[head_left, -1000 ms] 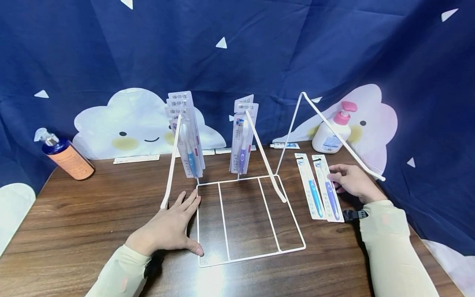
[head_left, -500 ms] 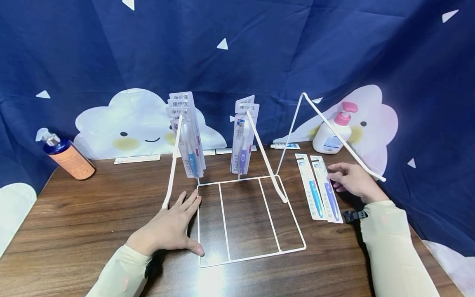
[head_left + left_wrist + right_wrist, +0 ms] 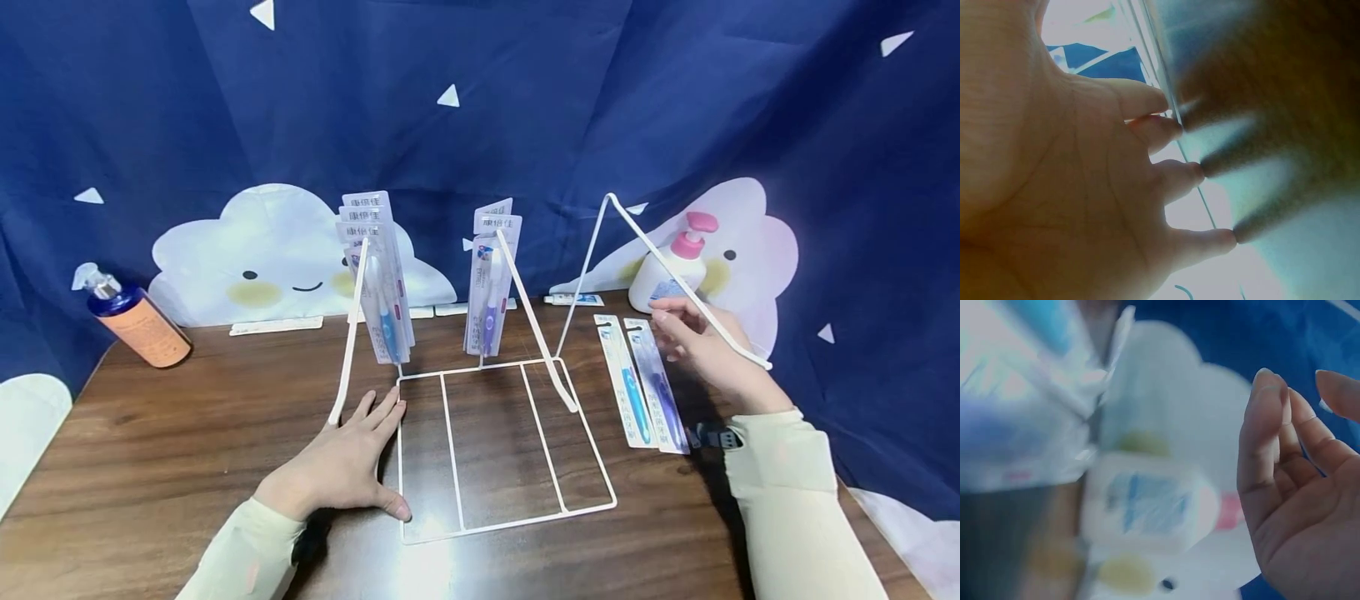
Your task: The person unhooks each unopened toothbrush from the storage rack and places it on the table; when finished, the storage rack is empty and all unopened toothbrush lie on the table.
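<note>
Nearest the camera, the left hand [image 3: 341,467] lies flat on the dark wood-grain worktop [image 3: 150,467], palm down with fingers straight and spread, holding nothing; its fingertips touch the left edge of the white wire display rack [image 3: 495,446], whose flat grid base rests on the worktop. The left wrist view shows the same straight fingers [image 3: 1179,178] pressed down beside a thin white wire. To the right of the rack base, two flat packaged toothbrushes, one with a blue handle [image 3: 622,379] and one with a purple handle [image 3: 656,383], lie side by side on the worktop. The right hand [image 3: 701,350] hovers just above the far end of the purple-handled pack, fingers loosely extended and gripping nothing; the right wrist view confirms the relaxed, empty fingers [image 3: 1269,444]. The rack's slanted right wire arm [image 3: 690,287] passes in front of that hand. Farther back, more packaged toothbrushes hang on the rack's left hook [image 3: 375,275] and middle hook [image 3: 491,279]. Behind them stand a white pump bottle with a pink cap [image 3: 667,267] at the right and a blue-and-orange pump bottle [image 3: 131,317] at the far left, against a navy cloud-printed curtain [image 3: 480,108].
</note>
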